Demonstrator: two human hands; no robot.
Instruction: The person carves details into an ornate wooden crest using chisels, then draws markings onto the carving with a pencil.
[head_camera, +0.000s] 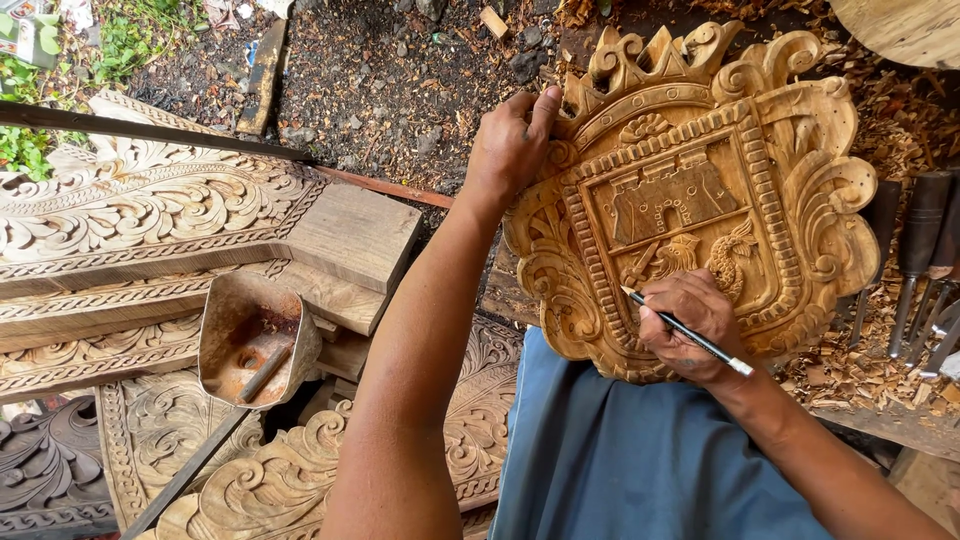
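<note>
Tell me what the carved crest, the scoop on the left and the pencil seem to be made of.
Carved crest: bare pale wood, unvarnished, grain showing. Scoop: thin sheet metal, dull with rusty stains inside. Pencil in the right hand: likely wood painted black, with a white end.

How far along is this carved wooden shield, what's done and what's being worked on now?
The carved shield already has its crown, scrolls, rope border and castle cut in relief. Right now the left hand steadies its upper edge while the right hand puts a pencil to the lower panel by the small figures. The wood is bare and unfinished, with chisels lying among shavings alongside.
</note>
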